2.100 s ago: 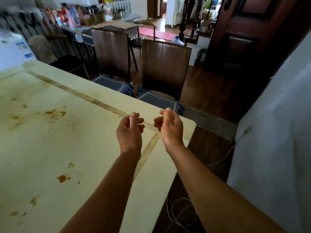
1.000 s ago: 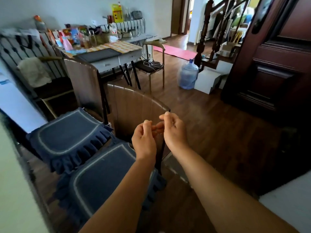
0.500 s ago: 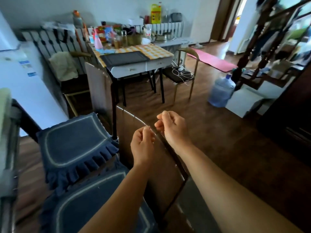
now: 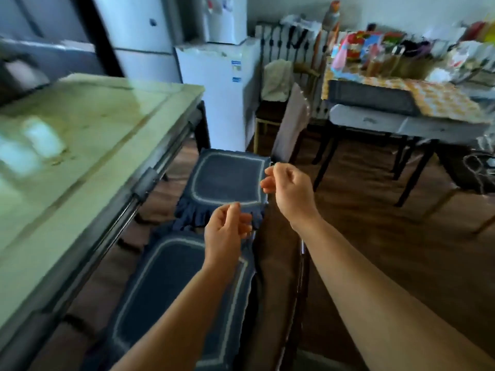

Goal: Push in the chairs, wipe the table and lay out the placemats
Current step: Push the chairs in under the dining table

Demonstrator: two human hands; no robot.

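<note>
While the stained table [image 4: 80, 124] lies well left of my fingers, both chairs sit pulled out: near chair [image 4: 171, 285] under them, far chair [image 4: 227, 180] just beyond. My left hand [image 4: 225, 236] and right hand [image 4: 289, 194] hang loosely curled, gripping nothing. Shoving carelessly could jam a backrest against the table edge.

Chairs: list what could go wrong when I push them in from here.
1. Both chairs stand close together, the far cushion's frill overlapping the near cushion; pushing one may catch or drag the other.
2. The left hand and right hand hover empty near the near chair's back; fingers could get pinched against the table frame.
3. The cushions look loose and may slide off.
</note>
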